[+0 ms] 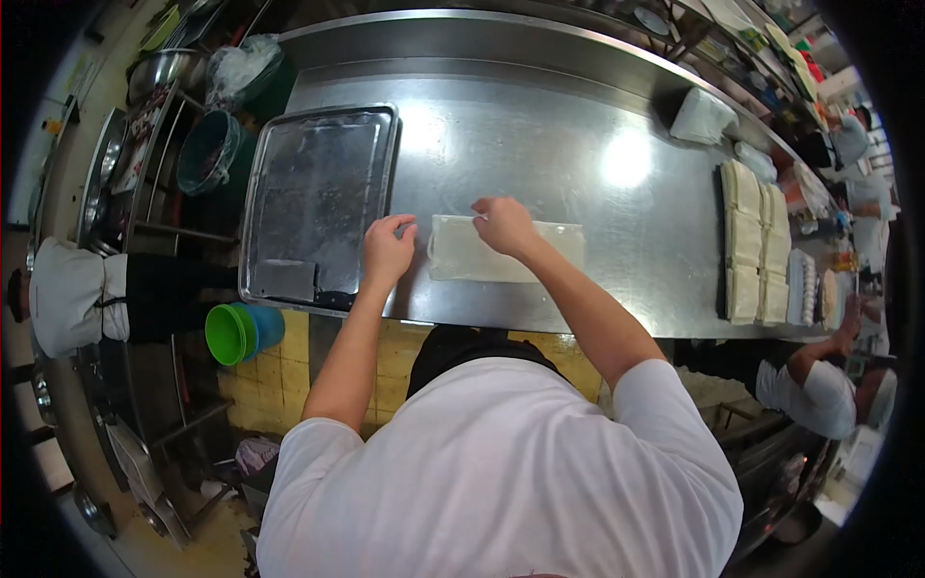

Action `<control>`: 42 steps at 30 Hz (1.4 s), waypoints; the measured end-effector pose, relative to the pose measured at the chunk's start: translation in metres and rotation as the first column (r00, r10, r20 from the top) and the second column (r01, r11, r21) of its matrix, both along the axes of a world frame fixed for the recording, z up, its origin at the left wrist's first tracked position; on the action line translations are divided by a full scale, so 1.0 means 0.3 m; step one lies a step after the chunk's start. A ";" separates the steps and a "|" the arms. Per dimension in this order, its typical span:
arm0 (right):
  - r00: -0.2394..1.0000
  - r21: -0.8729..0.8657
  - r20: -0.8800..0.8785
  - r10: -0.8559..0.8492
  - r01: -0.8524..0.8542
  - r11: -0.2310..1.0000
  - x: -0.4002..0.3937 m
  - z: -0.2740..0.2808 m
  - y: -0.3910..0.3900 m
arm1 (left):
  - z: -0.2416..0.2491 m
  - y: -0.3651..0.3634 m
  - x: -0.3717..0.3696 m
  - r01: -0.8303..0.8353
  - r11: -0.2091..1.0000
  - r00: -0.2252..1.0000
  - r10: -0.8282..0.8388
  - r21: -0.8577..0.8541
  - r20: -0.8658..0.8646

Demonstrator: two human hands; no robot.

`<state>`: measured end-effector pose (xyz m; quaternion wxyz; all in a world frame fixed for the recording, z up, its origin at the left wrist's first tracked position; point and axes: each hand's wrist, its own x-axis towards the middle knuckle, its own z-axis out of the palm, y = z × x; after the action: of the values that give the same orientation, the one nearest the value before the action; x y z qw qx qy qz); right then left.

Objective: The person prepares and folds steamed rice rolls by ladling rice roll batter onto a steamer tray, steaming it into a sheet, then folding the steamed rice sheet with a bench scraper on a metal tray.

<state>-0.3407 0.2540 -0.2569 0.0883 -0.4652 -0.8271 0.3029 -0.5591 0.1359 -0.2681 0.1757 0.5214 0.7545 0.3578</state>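
Note:
A flat, pale rectangular slab (482,262), which looks like dough and has a slightly glossy surface, lies on the steel worktable (540,125). Over its far edge is my right hand (506,227), fingers bent together; whatever they pinch there, if anything, is too small to make out. My left hand (389,250) hovers between the slab and a large metal tray (323,183), its fingers loosely curved and apart, holding nothing. A cleaver with a broad blade (287,279) and dark handle rests in the tray's near corner.
Several pale rectangular blocks (756,241) stand in rows at the table's right end. A white bag (703,118) sits by the back ledge. Green and blue buckets (231,333) are left of the table. Other people are at the left (72,294) and right (814,390).

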 end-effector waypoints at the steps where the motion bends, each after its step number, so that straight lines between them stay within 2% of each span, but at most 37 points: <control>1: 0.998 -0.006 0.008 0.060 -0.060 0.998 -0.058 -0.020 0.006 | 0.001 0.006 0.002 -0.025 1.000 1.000 0.025 -0.014 0.005; 2: 0.997 -0.010 0.010 0.074 -0.073 0.997 -0.111 -0.039 0.007 | 0.003 0.008 0.006 -0.052 0.998 0.998 0.052 -0.025 0.030; 4: 0.978 -0.048 0.155 0.137 -0.131 0.990 -0.191 -0.075 0.008 | -0.016 0.020 0.012 -0.066 0.996 0.995 0.070 -0.055 0.065; 5: 0.976 -0.052 0.156 0.149 -0.142 0.988 -0.208 -0.090 0.012 | -0.025 0.029 0.016 -0.065 0.995 0.992 0.073 -0.080 0.098; 7: 0.918 -0.030 0.314 0.242 -0.245 0.969 -0.236 -0.109 0.018 | -0.072 0.036 0.021 -0.051 0.991 0.988 0.068 -0.121 0.136; 9: 0.929 -0.038 0.257 0.268 -0.267 0.963 -0.214 -0.094 0.027 | -0.089 0.050 0.060 0.082 0.981 0.995 -0.090 -0.178 -0.038; 11: 0.939 -0.045 0.196 0.283 -0.280 0.959 -0.188 -0.065 0.036 | -0.070 0.042 0.092 0.115 0.974 0.992 -0.121 -0.194 -0.021; 13: 0.949 -0.143 0.060 0.309 -0.298 0.944 -0.155 -0.034 0.044 | -0.073 0.044 0.116 0.215 0.956 0.968 -0.235 -0.197 -0.085; 14: 0.953 -0.142 0.059 0.296 -0.286 0.948 -0.133 -0.021 0.039 | -0.072 0.045 0.127 0.228 0.954 0.965 -0.248 -0.196 -0.086; 16: 0.967 -0.089 -0.044 0.251 -0.254 0.963 -0.078 -0.002 0.015 | -0.023 0.053 0.151 0.194 0.900 0.972 -0.123 -0.389 0.200; 17: 0.971 -0.087 -0.047 0.232 -0.236 0.968 -0.039 0.010 0.001 | -0.036 0.049 0.160 0.210 0.897 0.970 -0.142 -0.389 0.196; 19: 0.979 -0.118 -0.203 0.036 -0.061 0.991 0.061 0.048 -0.035 | -0.079 0.035 0.175 0.106 0.952 0.984 -0.059 -0.289 0.167; 20: 0.978 -0.115 -0.206 0.015 -0.039 0.993 0.116 0.060 -0.053 | -0.091 0.030 0.184 0.126 0.950 0.983 -0.081 -0.286 0.163; 22: 0.977 -0.206 -0.169 -0.130 0.094 0.974 0.236 0.078 -0.097 | -0.093 0.028 0.207 0.017 0.962 0.998 0.001 -0.274 0.064; 23: 0.973 -0.200 -0.174 -0.150 0.115 0.973 0.295 0.084 -0.129 | -0.095 0.033 0.220 0.037 0.963 0.998 -0.021 -0.269 0.060; 25: 0.937 -0.279 -0.161 -0.310 0.258 0.925 0.409 0.092 -0.202 | -0.112 0.041 0.245 -0.072 0.958 0.992 0.040 -0.277 -0.118; 29: 0.871 -0.385 -0.188 -0.453 0.359 0.850 0.576 0.091 -0.360 | -0.131 0.058 0.273 -0.084 0.958 0.963 0.007 -0.276 -0.269; 32: 0.832 -0.404 -0.223 -0.507 0.395 0.825 0.657 0.078 -0.466 | -0.074 0.070 0.308 -0.061 0.979 0.943 -0.007 -0.192 -0.332; 34: 0.814 -0.427 -0.234 -0.532 0.406 0.808 0.697 0.062 -0.517 | 0.043 0.086 0.352 0.036 0.996 0.951 -0.061 -0.087 -0.304; 42: 0.814 -0.415 -0.258 -0.521 0.393 0.820 0.771 0.069 -0.583 | 0.515 0.159 0.568 0.264 0.961 0.925 -0.228 0.086 -0.303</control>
<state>-0.1094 0.0790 -0.2361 0.2273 -0.5972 -0.5919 0.4912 -0.3888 0.1836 -0.1137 0.0736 0.6688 0.6766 0.2991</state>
